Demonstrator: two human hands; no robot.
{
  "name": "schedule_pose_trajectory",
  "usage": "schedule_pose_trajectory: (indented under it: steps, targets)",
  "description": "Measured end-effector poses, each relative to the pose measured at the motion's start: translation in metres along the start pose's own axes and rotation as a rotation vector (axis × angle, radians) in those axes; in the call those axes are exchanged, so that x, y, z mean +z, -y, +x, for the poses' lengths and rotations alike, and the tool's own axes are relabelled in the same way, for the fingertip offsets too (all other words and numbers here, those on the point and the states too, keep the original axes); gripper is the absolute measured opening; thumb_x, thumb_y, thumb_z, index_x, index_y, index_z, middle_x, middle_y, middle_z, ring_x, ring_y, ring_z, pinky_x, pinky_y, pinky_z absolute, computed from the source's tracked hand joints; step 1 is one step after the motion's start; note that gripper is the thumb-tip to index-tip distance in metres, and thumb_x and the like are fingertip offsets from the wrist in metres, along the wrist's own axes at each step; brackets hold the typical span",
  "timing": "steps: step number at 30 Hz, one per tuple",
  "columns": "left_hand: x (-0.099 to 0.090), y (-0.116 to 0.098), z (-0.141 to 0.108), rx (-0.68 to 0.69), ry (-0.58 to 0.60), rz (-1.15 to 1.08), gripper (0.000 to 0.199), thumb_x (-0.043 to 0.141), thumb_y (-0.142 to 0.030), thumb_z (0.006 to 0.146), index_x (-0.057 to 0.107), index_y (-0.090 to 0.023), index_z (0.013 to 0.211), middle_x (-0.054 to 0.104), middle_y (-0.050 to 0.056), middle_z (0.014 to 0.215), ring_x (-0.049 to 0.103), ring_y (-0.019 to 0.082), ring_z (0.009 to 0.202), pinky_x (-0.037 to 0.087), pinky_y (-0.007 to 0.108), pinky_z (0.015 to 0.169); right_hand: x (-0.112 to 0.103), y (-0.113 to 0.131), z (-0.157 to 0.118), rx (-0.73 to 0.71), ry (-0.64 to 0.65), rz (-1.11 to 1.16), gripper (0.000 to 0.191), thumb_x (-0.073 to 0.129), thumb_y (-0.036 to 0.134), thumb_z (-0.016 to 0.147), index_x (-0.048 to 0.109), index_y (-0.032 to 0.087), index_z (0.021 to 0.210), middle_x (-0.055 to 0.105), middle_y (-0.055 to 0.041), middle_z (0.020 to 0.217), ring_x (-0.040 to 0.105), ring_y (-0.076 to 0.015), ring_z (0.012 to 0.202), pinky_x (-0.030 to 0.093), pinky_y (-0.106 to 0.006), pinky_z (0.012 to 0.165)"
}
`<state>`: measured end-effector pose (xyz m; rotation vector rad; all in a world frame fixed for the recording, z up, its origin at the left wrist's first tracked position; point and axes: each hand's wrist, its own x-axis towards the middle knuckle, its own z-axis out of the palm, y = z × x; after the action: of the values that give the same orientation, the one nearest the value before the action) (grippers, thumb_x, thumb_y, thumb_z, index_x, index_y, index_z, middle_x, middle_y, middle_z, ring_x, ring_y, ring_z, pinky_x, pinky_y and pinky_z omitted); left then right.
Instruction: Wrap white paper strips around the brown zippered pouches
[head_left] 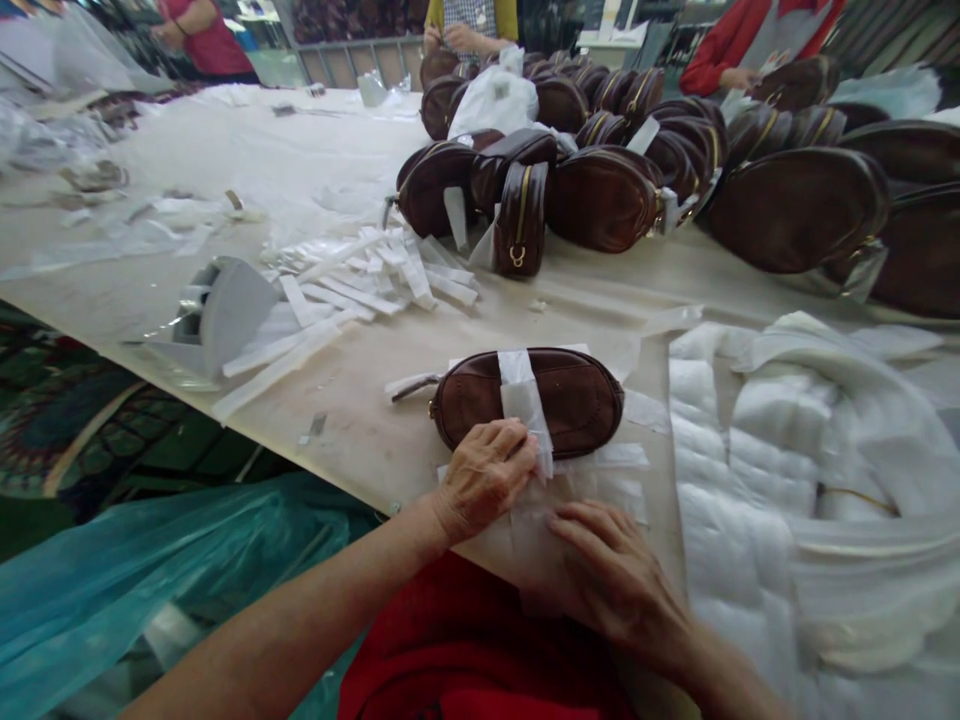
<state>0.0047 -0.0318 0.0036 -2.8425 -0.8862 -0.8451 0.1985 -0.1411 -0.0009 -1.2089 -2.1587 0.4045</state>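
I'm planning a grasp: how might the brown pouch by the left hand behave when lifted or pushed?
The brown pouch probably keeps its shape, since its outline looks rounded. Lying broad face up, it seems unlikely to roll.

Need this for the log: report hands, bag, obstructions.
Left hand touching white strip across brown bag. Right hand off bag. Loose strips lie left, apart from bag.

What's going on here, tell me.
A person's left hand touches the translucent white strip lying across a dark brown, oval, leather-look pouch on the pale table. The right hand is lower, apart from the pouch. Loose white strips and more dark brown zippered pouches are farther back.
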Motion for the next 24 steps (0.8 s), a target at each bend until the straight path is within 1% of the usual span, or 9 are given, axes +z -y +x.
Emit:
schedule_pose_trajectory:
  steps: [2,5,8,11,13,14,17,20,24]
  targets:
    - [0.0,0.0,0.0,-0.005,-0.003,-0.001,0.021,0.047,-0.02,0.091,0.058,-0.011,0.106,0.059,0.009,0.097,0.053,0.023,0.101,0.049,0.034,0.082,0.006,0.006,-0.007,0.07,0.044,0.038,0.044,0.046,0.007,0.075,0.056,0.02,0.116,0.061,-0.0096,0.114,0.054,-0.0237,0.105,0.045,-0.04,0.087]
    - [-0.001,-0.001,0.0,-0.005,0.0,-0.002,0.021,0.047,-0.02,0.091,0.058,-0.01,0.106,0.059,0.009,0.097,0.053,0.022,0.102,0.049,0.034,0.084,0.016,0.009,-0.006,0.161,0.091,0.057,0.049,0.052,0.007,0.072,0.058,0.025,0.117,0.058,-0.0079,0.118,0.052,-0.0249,0.108,0.043,-0.041,0.089]
    - [-0.001,-0.001,0.0,0.002,-0.011,0.004,0.022,0.044,-0.021,0.092,0.058,-0.01,0.105,0.059,0.009,0.097,0.053,0.023,0.103,0.049,0.034,0.084,0.026,0.009,0.0,0.193,0.056,0.056,0.044,0.056,0.009,0.073,0.063,0.029,0.112,0.059,-0.0069,0.113,0.054,-0.0242,0.104,0.044,-0.04,0.085]
    - [-0.001,-0.001,0.0,0.002,-0.018,0.01,0.022,0.043,-0.021,0.093,0.058,-0.01,0.105,0.059,0.009,0.097,0.054,0.023,0.103,0.049,0.034,0.084,0.032,0.008,0.004,0.157,-0.08,0.07,0.027,0.055,0.012,0.078,0.068,0.028,0.096,0.062,-0.0061,0.101,0.057,-0.0207,0.093,0.046,-0.035,0.077]
    - [-0.001,-0.002,0.0,-0.002,-0.03,0.019,0.022,0.043,-0.02,0.093,0.058,-0.01,0.105,0.058,0.01,0.099,0.054,0.023,0.102,0.049,0.034,0.084,0.032,0.007,0.006,0.109,-0.15,0.105,0.02,0.052,0.012,0.082,0.068,0.025,0.088,0.064,-0.0062,0.097,0.058,-0.0197,0.092,0.048,-0.033,0.076]
    - [0.0,-0.003,0.0,-0.003,-0.037,0.024,0.022,0.043,-0.019,0.093,0.058,-0.01,0.105,0.058,0.01,0.099,0.055,0.023,0.102,0.049,0.034,0.083,0.03,0.007,0.008,0.077,-0.168,0.126,0.019,0.051,0.012,0.083,0.066,0.023,0.087,0.065,-0.0061,0.096,0.059,-0.0197,0.093,0.049,-0.033,0.077]
    - [0.001,-0.003,-0.001,0.01,-0.061,0.041,0.02,0.044,-0.016,0.092,0.058,-0.009,0.104,0.058,0.011,0.101,0.055,0.023,0.101,0.05,0.034,0.084,0.022,0.007,0.011,-0.011,-0.172,0.179,0.021,0.046,0.009,0.087,0.063,0.021,0.092,0.069,-0.0048,0.089,0.062,-0.0181,0.092,0.051,-0.03,0.078]
    - [0.002,-0.003,-0.001,0.04,-0.065,0.065,0.019,0.045,-0.014,0.091,0.058,-0.009,0.104,0.059,0.011,0.101,0.055,0.024,0.104,0.049,0.035,0.086,0.012,0.008,0.011,-0.04,-0.179,0.196,0.023,0.042,0.007,0.089,0.062,0.019,0.093,0.07,-0.0047,0.083,0.064,-0.0159,0.085,0.053,-0.027,0.075]
    - [0.001,-0.002,0.001,0.057,-0.071,0.084,0.017,0.047,-0.013,0.091,0.059,-0.008,0.102,0.061,0.01,0.099,0.057,0.024,0.103,0.05,0.034,0.084,0.006,0.012,0.006,-0.084,-0.16,0.182,0.024,0.039,0.01,0.092,0.062,0.016,0.094,0.07,-0.0075,0.083,0.065,-0.0172,0.087,0.054,-0.026,0.076]
